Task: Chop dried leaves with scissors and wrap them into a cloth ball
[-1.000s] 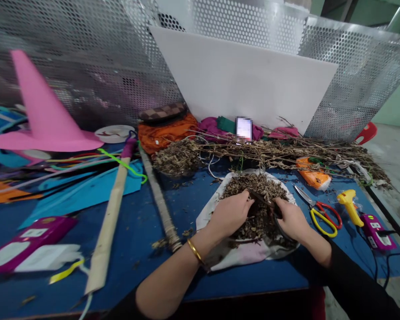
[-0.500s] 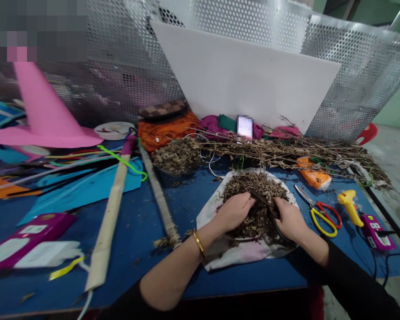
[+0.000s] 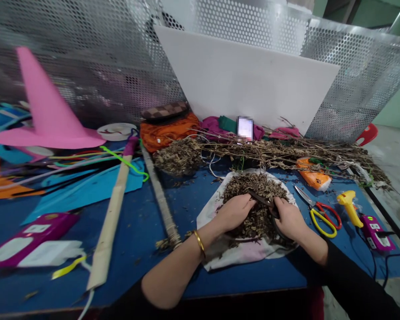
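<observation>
A heap of chopped dried plant bits lies on a white cloth or sheet. My right hand is closed round the handles of dark scissors, at the right side of the heap. The blades point left, towards my left hand. That hand is closed over the heap, fingers pressed together near the blade tips; what it pinches is hidden. A gold bangle circles my left wrist.
Dried stalks lie along the back beside a phone. Red-and-yellow scissors, a yellow glue gun and a purple power strip sit at right. Left are a pale stick and a pink cone hat.
The view has shifted slightly, so things at the left appear a little further right. Both hands and the dark scissors stay almost in the same place over the heap.
</observation>
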Demonstrator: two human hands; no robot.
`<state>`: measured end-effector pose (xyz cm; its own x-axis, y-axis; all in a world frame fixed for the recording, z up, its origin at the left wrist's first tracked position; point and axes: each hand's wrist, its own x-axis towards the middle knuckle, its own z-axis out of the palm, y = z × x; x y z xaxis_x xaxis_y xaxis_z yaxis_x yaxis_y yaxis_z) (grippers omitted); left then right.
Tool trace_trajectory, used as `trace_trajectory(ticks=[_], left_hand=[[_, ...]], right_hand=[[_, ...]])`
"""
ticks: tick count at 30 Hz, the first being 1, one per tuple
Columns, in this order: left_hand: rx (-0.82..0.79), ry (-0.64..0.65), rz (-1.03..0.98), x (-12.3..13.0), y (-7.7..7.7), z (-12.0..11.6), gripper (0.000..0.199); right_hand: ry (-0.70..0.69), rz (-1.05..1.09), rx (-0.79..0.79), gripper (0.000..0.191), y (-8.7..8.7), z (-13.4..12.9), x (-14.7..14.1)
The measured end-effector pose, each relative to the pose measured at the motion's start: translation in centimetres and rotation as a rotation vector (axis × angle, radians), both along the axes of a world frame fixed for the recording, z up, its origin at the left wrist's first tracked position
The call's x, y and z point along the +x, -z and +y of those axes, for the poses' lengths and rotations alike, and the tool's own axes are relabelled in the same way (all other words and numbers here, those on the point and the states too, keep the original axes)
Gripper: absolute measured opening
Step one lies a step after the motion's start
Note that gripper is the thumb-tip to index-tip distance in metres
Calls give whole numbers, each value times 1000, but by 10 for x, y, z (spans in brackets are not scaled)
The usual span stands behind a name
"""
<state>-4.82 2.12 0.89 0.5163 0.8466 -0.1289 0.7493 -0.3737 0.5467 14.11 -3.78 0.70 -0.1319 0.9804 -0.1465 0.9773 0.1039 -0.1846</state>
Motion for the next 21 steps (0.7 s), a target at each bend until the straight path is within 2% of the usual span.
trace_trajectory(ticks=[9,15,21], left_hand=[[-4,4,-10,-4,-3,2,29],[-24,7,-27,-2,-3,1,28],[5,-58,-128,-7,-11,4,25]], right_hand=[[-12,13,-23,24,2,0,1],[-6,40,48,39,2,0,4],[4,168,50,22,-1,1,10]])
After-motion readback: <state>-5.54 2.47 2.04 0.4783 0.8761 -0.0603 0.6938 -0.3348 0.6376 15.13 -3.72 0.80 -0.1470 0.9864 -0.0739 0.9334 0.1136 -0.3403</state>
